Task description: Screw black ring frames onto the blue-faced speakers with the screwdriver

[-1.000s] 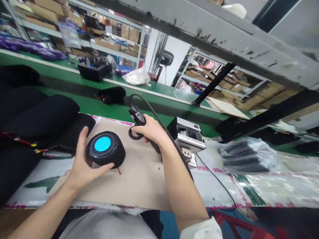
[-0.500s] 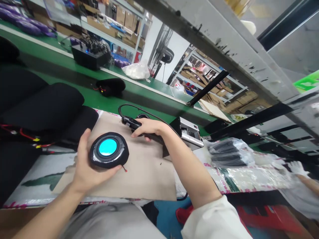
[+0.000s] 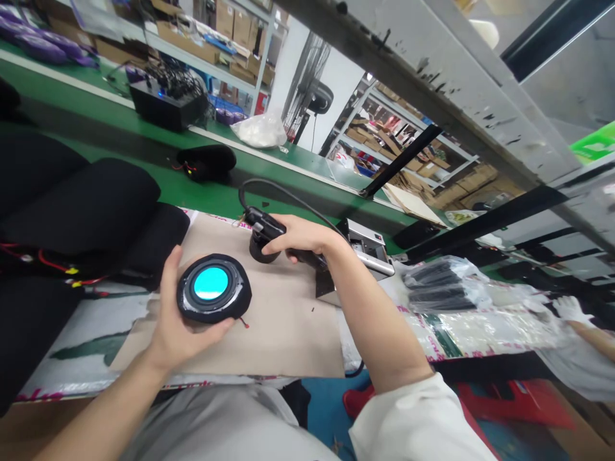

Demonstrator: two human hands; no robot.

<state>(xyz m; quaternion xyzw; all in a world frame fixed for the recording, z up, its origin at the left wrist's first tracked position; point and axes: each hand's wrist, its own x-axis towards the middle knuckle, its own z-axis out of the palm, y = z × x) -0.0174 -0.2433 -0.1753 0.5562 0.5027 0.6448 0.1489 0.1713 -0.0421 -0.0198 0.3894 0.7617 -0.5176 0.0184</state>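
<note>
In my left hand (image 3: 177,326) is a black speaker (image 3: 235,298), its round end turned up toward me. That end has a bright cyan disc inside dark rings, and a thin red-tipped wire sticks out below. My right hand (image 3: 300,240) is wrapped round the handle of a black corded hand tool (image 3: 266,221). A short black round piece (image 3: 262,250) shows right under the tool's head; whether it is part of the tool, I cannot tell. Both hands are over a sheet of brown cardboard (image 3: 293,339).
Black fabric-covered cylinders (image 3: 100,205) with red and yellow wires are piled at left. A metal-cased device (image 3: 368,246) stands right of the cardboard. Bagged dark parts (image 3: 442,282) lie farther right, near another person's gloved hand (image 3: 571,309). A green conveyor (image 3: 269,182) runs behind.
My right hand has moved slightly right with the corded tool, and the round black piece under its head now shows more fully. My left hand still holds the speaker.
</note>
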